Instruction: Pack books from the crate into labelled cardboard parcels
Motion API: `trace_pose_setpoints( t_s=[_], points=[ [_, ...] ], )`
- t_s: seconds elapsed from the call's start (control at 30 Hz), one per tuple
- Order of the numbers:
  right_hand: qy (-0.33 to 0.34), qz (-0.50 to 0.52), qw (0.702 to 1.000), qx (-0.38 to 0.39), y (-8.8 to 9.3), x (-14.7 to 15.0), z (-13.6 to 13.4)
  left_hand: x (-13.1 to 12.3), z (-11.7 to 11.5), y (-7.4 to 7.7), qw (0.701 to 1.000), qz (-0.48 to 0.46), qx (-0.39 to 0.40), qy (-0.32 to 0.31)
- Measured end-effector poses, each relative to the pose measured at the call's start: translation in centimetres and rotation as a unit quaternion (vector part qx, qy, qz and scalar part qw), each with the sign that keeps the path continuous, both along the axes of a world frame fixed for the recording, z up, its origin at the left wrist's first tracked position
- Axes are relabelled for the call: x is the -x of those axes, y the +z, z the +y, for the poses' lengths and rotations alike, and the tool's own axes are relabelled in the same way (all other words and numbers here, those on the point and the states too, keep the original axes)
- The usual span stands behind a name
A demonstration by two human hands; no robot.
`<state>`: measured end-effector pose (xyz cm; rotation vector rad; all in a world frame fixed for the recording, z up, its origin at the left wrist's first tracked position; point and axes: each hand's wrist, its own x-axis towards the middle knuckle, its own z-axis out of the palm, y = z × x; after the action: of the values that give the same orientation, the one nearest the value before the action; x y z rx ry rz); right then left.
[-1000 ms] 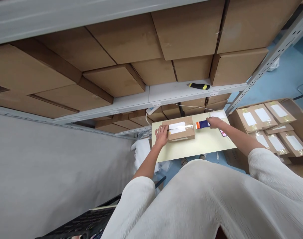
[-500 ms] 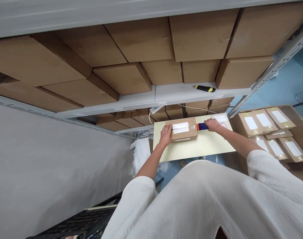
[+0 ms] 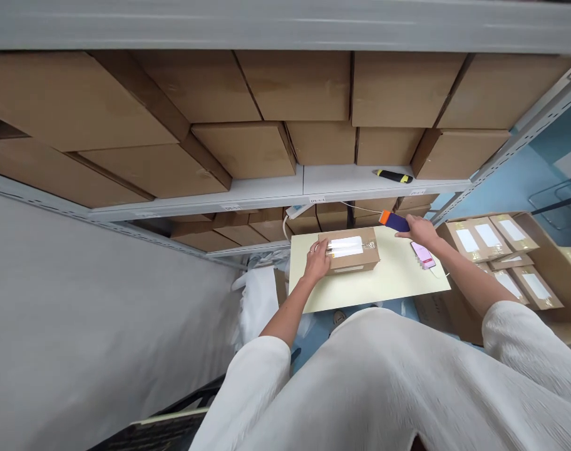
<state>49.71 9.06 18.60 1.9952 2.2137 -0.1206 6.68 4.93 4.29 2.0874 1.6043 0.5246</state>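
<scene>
Your right hand grips an orange-tipped blue tool; your left hand, its grip unclear, touches the left end of a cardboard box on a pale yellow table. Farther right, a phone, then an open carton; far, box-laden shelves; left, a grey wall.

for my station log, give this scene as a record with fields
left hand: on the left end of the carton
right hand: holding the dark blue tool, apart from the carton
carton: white label on top, lying on the pale table
phone: lit, on the table right of the carton
shelf: black-and-yellow tool in front of cardboard boxes
far right: open box of labelled cartons
</scene>
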Motion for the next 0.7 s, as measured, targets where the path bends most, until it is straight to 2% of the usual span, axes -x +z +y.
trace_pose_setpoints(
  t_s=[0.13,0.23,0.33,0.5,0.7],
  points=[
    [0.051,0.042,0.996,-0.063,3.7,3.6,1.1,0.2,0.3,-0.1,1.0,-0.025,-0.009,0.002],
    [0.081,0.059,0.99,-0.097,5.6,7.5,3.7,0.2,0.4,-0.4,0.999,-0.044,-0.018,0.002],
    [0.113,0.054,0.984,-0.122,6.7,11.2,7.2,0.2,0.3,-0.7,0.998,-0.062,-0.024,0.006],
    [0.152,0.062,0.977,-0.136,6.5,15.3,12.4,0.2,0.1,-0.9,0.995,-0.093,-0.027,0.012],
    [0.151,0.103,0.968,-0.17,4.8,16.6,15.7,0.5,0.0,0.1,0.994,-0.105,0.0,0.016]
  ],
)
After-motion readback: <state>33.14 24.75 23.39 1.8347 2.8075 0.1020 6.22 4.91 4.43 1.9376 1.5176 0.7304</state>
